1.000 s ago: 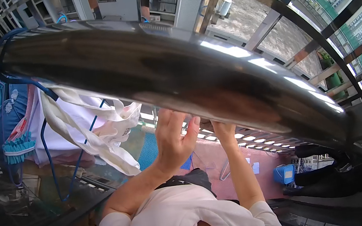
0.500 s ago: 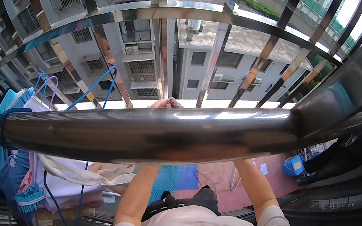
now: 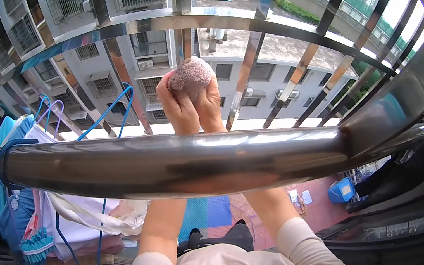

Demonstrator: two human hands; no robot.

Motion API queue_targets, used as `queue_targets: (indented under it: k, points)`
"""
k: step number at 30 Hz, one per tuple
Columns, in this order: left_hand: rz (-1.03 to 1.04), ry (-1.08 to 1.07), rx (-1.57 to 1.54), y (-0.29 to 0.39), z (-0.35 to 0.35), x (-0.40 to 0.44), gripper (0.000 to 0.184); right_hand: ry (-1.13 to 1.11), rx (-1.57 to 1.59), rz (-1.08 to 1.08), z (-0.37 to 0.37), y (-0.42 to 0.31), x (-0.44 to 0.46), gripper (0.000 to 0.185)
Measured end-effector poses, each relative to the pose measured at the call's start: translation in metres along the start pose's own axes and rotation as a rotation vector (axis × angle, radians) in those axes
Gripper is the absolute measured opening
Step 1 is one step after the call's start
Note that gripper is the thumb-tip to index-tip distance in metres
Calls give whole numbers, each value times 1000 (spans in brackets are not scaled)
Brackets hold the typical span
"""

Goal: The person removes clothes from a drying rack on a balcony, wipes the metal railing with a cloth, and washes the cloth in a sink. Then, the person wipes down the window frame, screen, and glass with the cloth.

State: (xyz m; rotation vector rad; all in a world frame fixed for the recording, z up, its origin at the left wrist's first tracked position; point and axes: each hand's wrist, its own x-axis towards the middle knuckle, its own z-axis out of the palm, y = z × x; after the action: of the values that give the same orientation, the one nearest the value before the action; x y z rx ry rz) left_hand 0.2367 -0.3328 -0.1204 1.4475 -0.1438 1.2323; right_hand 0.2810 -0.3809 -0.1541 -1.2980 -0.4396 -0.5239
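Observation:
Both of my hands are raised beyond a thick shiny metal rail [image 3: 188,159], whose bar crosses in front of my forearms. Between them is a bunched, fuzzy pinkish-brown cloth [image 3: 189,74]. My left hand [image 3: 177,104] wraps its left side, the thumb pointing up. Opposite it, my right hand [image 3: 209,103] closes on the right side, close against the left. The cloth's upper part bulges out over my fingers; whether anything is inside it I cannot tell.
Clothes [image 3: 73,213] and a blue hanger [image 3: 106,112] hang at the rail's left end. To the right are a black garment [image 3: 400,173] and a small blue bucket [image 3: 341,190]. Metal window bars [image 3: 248,78] stand ahead, buildings beyond. Coloured mats [image 3: 217,211] lie below.
My hands have risen from behind the rail to well above it, bringing the fuzzy cloth into full view. My forearms have come closer together.

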Motion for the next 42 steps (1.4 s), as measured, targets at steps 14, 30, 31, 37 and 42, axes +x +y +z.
queue_targets:
  k: [14,30,31,37,42]
  points:
    - [-398,-104,390,-52,-103,-92,22,-480,-1077,-514,-44,-1,-117,17]
    - [-356,-50,700,-50,-105,-98,19,-286,-694,-99,-28,7,-117,27]
    - [-359,-115,677,-48,-100,-104,19,-247,-688,-42,-52,13,-124,27]
    - [-281,-290,548,-44,-53,-129,18,94,-1002,-147,-162,10,-116,25]
    - [-231,-344,505,-63,-35,-119,19,35,-1080,-105,-203,17,-106,27]
